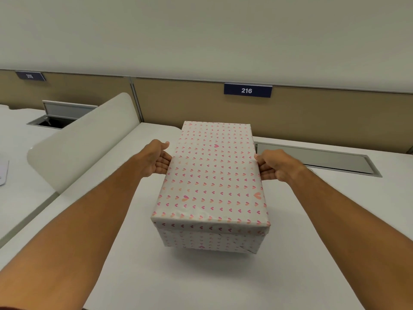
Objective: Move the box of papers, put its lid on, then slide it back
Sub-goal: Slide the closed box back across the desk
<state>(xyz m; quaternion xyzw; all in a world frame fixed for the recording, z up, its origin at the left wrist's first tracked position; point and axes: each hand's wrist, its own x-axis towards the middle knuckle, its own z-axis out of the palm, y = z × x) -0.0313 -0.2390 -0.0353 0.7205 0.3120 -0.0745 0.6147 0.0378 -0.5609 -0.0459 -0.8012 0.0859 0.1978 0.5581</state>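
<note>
From where I watch, my left hand (pixel 157 158) lies flat and open-palmed against the left long side of the box (pixel 213 175), pressing but not curled round anything. The box sits in the middle of the white bench (pixel 201 283), its heart-print lid (pixel 214 166) already seated, so I judge the slide back toward the tan partition (pixel 312 113) is what remains. My right hand (pixel 273 165) mirrors the left on the opposite side, fingers bent against the lid's edge, squeezing the box between the two. To do this well I would keep even pressure low on both walls so the lid does not lift or skew, and push straight. The curved white divider (pixel 85 139) stands well to the left; the grey cable hatch (pixel 312 157) lies just beside the box on the right, a lip that could catch a drifting corner.
</note>
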